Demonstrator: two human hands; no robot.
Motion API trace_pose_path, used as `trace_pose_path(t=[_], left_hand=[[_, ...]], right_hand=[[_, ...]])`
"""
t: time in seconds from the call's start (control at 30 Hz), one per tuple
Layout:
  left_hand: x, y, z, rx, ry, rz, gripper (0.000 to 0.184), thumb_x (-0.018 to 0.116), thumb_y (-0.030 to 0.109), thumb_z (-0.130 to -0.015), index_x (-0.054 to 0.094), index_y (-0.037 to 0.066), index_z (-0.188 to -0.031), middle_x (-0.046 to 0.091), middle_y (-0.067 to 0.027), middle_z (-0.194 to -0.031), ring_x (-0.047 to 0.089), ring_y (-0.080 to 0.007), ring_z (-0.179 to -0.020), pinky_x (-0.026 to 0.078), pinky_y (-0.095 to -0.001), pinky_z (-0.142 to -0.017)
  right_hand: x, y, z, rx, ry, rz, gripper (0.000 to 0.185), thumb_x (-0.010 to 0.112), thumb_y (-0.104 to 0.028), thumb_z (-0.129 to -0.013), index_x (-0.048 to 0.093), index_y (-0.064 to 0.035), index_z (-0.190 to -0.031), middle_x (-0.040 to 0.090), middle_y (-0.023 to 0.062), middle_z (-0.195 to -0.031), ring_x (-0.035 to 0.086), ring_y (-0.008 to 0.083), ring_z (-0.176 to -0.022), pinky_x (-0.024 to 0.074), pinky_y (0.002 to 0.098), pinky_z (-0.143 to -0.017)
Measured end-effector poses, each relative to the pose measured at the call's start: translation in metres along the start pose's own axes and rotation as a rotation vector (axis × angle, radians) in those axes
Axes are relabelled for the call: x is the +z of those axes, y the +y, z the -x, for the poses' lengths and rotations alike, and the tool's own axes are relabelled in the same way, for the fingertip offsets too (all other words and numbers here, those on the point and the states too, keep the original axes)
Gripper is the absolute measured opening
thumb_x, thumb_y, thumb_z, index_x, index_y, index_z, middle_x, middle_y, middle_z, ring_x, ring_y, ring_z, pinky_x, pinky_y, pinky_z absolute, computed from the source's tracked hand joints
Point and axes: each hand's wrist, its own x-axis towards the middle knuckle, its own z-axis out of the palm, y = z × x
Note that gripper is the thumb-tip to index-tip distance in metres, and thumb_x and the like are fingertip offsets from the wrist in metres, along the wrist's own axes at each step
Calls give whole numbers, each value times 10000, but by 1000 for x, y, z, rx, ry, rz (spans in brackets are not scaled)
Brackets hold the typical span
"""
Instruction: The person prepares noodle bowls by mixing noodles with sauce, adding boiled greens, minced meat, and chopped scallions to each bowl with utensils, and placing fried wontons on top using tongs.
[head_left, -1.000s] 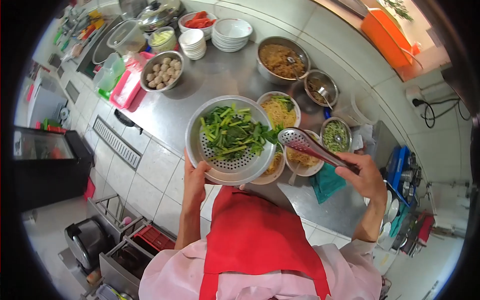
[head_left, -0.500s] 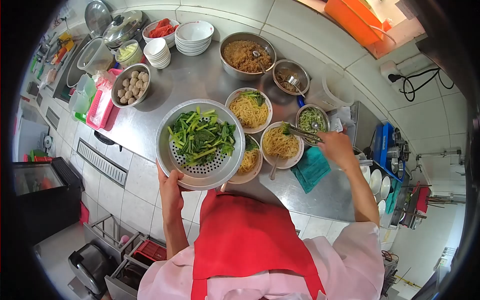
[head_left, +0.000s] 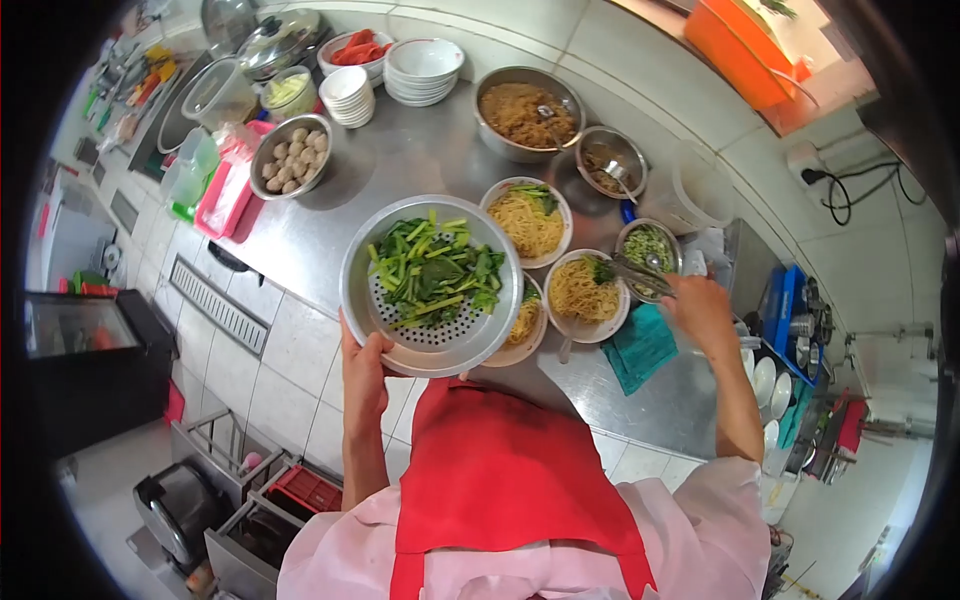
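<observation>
The left hand [head_left: 364, 380] gripped the colander [head_left: 430, 356] of cut greens [head_left: 435, 270] over the near edge of the steel counter [head_left: 405, 150], three noodle bowls [head_left: 590, 335] stood clustered toward that edge, and the right hand's [head_left: 702, 308] fingers gripped tongs [head_left: 643, 277] at the rightmost bowl's garnish [head_left: 601, 268].

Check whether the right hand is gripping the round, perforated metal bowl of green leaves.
No, the left hand grips the perforated bowl by its rim, while the right hand holds metal tongs.
</observation>
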Motion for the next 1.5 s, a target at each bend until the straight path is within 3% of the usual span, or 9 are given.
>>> trace_pose_path(t=[0.07, 0.13, 0.23, 0.33, 0.63, 0.87, 1.2, 1.3, 1.5], left_hand=[[-6, -8, -3, -5, 15, 42, 647, 429, -34, -701, 333, 53, -1336, 546, -127, -1094, 587, -202, -902, 526, -294, -728], [2, 0, 2, 44, 37, 26, 634, 428, -32, -703, 347, 60, -1325, 548, -122, -1081, 571, -197, -929, 517, -296, -757], [3, 4, 4, 1, -9, 11, 630, 424, -15, -711, 340, 84, -1327, 545, -107, -1040, 606, -165, -793, 553, -274, -520], [7, 4, 4, 0, -6, 35, 634, 425, -7, -713, 326, 91, -1331, 543, -103, -1024, 613, -159, -738, 543, -275, -418], [8, 5, 4, -21, -99, 0, 628, 427, -17, -709, 353, 98, -1322, 526, -82, -1065, 576, -135, -818, 523, -253, -523], [8, 1, 3, -30, -85, 6, 639, 414, -19, -717, 335, 102, -1340, 526, -95, -1071, 589, -152, -812, 538, -265, -523], [6, 4, 1, -12, -51, 31, 647, 425, -3, -719, 316, 90, -1350, 560, -126, -1030, 631, -185, -732, 578, -300, -461], [1, -1, -1, -19, -28, 41, 704, 419, -12, -704, 285, 91, -1387, 559, -135, -1041, 635, -189, -726, 579, -302, -452], [-2, -7, -4, -16, -17, 42, 691, 422, -23, -691, 332, 79, -1369, 553, -105, -1051, 582, -174, -830, 533, -271, -641]], right_hand=[[-14, -4, 8, -13, 77, -60, 271, 681, -216, -790, 629, -52, -999, 651, 169, -799, 639, 362, -766, 492, 463, -666], [-36, -14, 20, -59, 166, -93, 357, 689, -196, -780, 621, -73, -1108, 641, 159, -778, 624, 348, -725, 483, 449, -644], [-87, -46, 41, -197, 125, -338, 441, 694, -187, -780, 593, -99, -1200, 624, 130, -746, 602, 318, -678, 472, 424, -618], [-106, -76, 44, -410, 113, -378, 484, 696, -185, -784, 573, -115, -1246, 607, 105, -733, 586, 291, -660, 461, 401, -597], [-79, -124, -2, -590, 190, -369, 407, 684, -228, -786, 609, -88, -1162, 633, 115, -784, 599, 302, -681, 464, 398, -645], [-91, -105, -1, -591, 170, -484, 312, 664, -153, -794, 642, -37, -1084, 670, 162, -867, 641, 318, -753, 488, 372, -683], [-127, -34, 28, -282, 147, -735, 332, 645, -41, -767, 627, 35, -1090, 664, 169, -785, 615, 203, -614, 471, 287, -596], [-110, -10, 28, -275, 193, -611, 326, 663, -58, -765, 641, -4, -1086, 670, 165, -796, 635, 243, -639, 478, 306, -609], [-24, 6, -17, -245, 62, -55, 313, 686, -208, -784, 652, -137, -1087, 658, 145, -818, 644, 328, -767, 495, 445, -676]])
